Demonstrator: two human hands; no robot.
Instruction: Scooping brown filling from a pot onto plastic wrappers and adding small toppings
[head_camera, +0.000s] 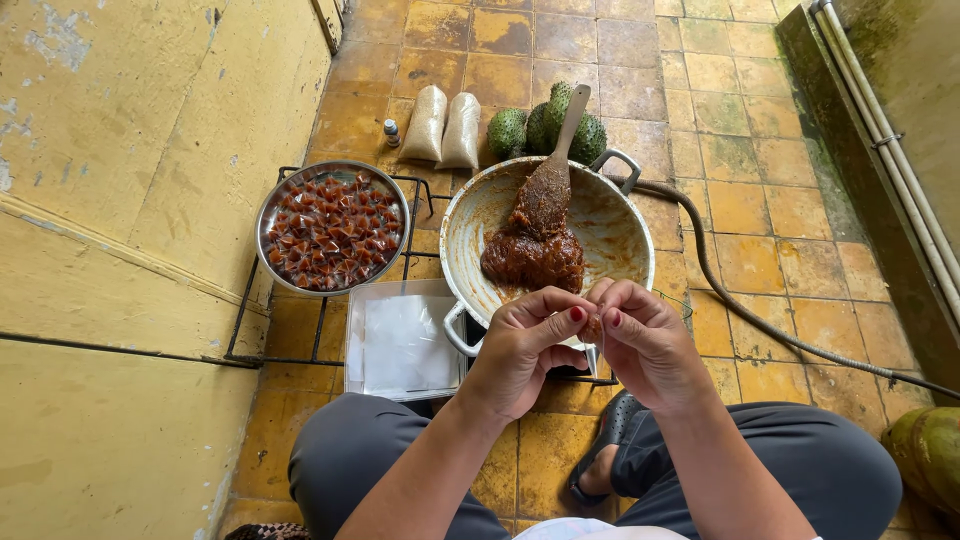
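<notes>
- L hand (522, 345) + R hand (645, 340) meet just in front of the wok rim, fingertips of both pinched together on one small brown sweet (592, 326). Both grips clamped on it. I read a bit of clear wrapper betw. the fingers, too small to be sure.
- Sweet held up close over the lap, prob. so the fine finger work stays in easy view.
- Wok (610, 225): round metal, two loop handles, inside smeared w/ thin brown film. Sits on a black wire rack (318, 330) on the floor, near edge nearly touching the hands.
- Brown paste (533, 258): thick, sticky, glossy lump heaped toward the near side of the wok, within reach.
- Wooden spatula (556, 165) stuck in the paste, blade coated, handle leaning on the far rim so it stays clean.
- Steel bowl (333, 228), L of wok on same rack: full of small wrapped brown pieces, shiny, angular folds.
- Clear plastic sheets (405, 340) stacked flat in a shallow tray, just L of the L hand, handy for picking.
- Far side: two whitish filled bags (445, 128), small bottle (391, 132), green spiky fruits (545, 128).
- Floor (760, 200): worn yellow tiles, stained; dark hose (760, 325) runs across R.
</notes>
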